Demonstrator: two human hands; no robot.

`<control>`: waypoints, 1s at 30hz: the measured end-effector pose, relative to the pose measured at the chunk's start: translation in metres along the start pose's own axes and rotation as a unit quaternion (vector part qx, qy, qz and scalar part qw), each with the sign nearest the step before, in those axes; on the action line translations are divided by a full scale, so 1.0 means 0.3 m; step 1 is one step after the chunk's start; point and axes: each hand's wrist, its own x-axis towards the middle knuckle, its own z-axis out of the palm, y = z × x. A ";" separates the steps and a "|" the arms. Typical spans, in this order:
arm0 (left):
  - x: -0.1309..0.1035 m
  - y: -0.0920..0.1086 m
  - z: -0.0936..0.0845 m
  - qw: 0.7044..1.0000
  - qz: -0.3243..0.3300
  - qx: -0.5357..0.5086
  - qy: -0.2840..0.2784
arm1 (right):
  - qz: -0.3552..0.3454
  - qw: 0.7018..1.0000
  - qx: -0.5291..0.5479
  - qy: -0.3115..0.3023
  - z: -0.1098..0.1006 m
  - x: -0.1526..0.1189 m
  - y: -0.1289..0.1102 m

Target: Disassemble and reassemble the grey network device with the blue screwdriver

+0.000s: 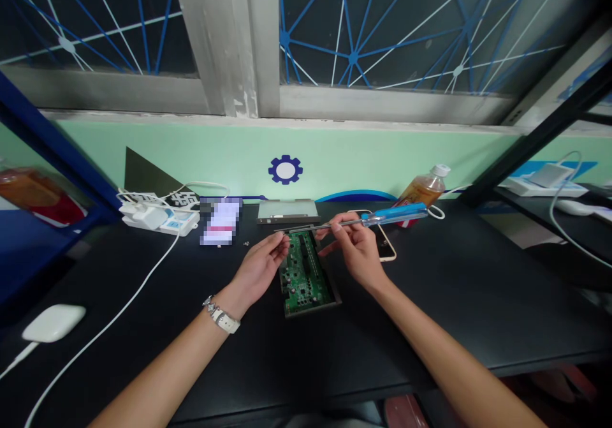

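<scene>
A screwdriver (392, 214) with a clear blue handle lies nearly level in my right hand (358, 246), whose fingers pinch its metal shaft just ahead of the handle. The tip points left, above the curled fingers of my left hand (261, 265). Those fingertips are pressed together; whatever they hold, if anything, is too small to make out. Below and between both hands, a green circuit board (306, 275) sits in a shallow metal frame on the dark table. My left hand partly covers the board's upper left edge.
Behind the board stands a grey metal cover (287, 212). Small screws (246, 243) lie left of it, near a lit phone (221, 222) and a white power strip (162, 217). At right are another phone (386, 243) and a drink bottle (423, 192). A white case (55, 323) with a cable sits at left.
</scene>
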 end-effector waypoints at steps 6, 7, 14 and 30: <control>-0.002 0.013 0.001 1.000 0.012 0.000 -0.003 | -0.023 0.999 -0.005 -0.038 -0.007 0.017 -0.014; -0.002 0.013 -0.001 1.000 0.012 -0.001 -0.002 | -0.026 0.999 -0.008 -0.043 -0.006 0.021 -0.015; 0.014 0.019 -0.008 0.999 -0.013 -0.050 0.003 | -0.065 0.993 -0.068 -0.068 0.021 0.079 -0.044; 0.054 0.077 -0.046 0.743 0.384 0.548 -0.019 | -0.117 0.958 -0.216 -0.147 0.118 0.275 -0.092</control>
